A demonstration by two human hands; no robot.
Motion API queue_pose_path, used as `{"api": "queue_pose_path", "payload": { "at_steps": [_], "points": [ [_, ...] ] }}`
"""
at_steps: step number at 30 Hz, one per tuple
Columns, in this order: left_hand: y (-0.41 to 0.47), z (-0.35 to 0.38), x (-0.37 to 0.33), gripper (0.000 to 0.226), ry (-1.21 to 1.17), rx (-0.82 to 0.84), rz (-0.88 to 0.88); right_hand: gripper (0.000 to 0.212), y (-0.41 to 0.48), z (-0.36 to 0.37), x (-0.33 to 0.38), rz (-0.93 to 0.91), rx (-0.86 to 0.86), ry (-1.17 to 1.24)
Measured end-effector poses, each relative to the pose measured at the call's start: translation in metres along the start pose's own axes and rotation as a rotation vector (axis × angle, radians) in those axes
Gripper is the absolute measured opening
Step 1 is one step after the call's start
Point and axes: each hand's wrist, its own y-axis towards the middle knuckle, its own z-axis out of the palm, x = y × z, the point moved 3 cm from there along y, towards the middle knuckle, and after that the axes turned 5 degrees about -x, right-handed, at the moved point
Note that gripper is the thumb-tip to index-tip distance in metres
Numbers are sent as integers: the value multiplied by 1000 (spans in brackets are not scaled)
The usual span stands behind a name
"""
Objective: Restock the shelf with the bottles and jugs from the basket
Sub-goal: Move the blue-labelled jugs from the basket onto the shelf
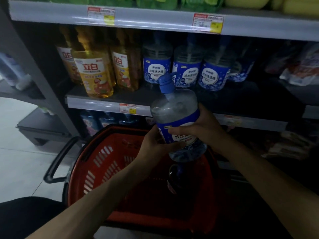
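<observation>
1. The red basket is seen below the shelf; a dark bottle is contained in it.
2. The blue-capped jug is held tilted above the basket and gripped low by the left hand.
3. The jug's label is clasped by the right hand.

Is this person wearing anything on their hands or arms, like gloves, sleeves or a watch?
No. The left hand and right hand are bare, without gloves. Both forearms are uncovered to the picture's edge, so no sleeves show. No watch, bracelet or ring is visible, though the light is dim.
</observation>
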Motion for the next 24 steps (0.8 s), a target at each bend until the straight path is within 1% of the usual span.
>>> {"api": "queue_pose_path", "payload": {
  "at_steps": [3,10,14,16,18,20,22,24],
  "points": [
    [5,15,-5,70,16,-1,61,87,0,-15,-3,-10,-28,-46],
    [23,51,-26,72,168,20,240,97,-17,-63,-5,-138,-144,-105],
    [31,73,-32,83,231,-8,284,104,-26,-89,-8,-196,-233,-229],
    [38,83,-33,84,248,-22,303,104,-29,-100,-9,-240,-289,-316],
    [44,97,-37,77,257,-36,334,100,-33,-113,-11,-275,-343,-363],
    [50,111,-43,71,263,-42,381,103,-33,-126,-15,-281,-395,-371],
    [58,125,-51,71,285,-36,431,108,-30,-140,-16,-287,-449,-357],
    [68,138,-64,73,313,-12,488,106,-29,-151,-18,-280,-505,-249]
  ]
}}
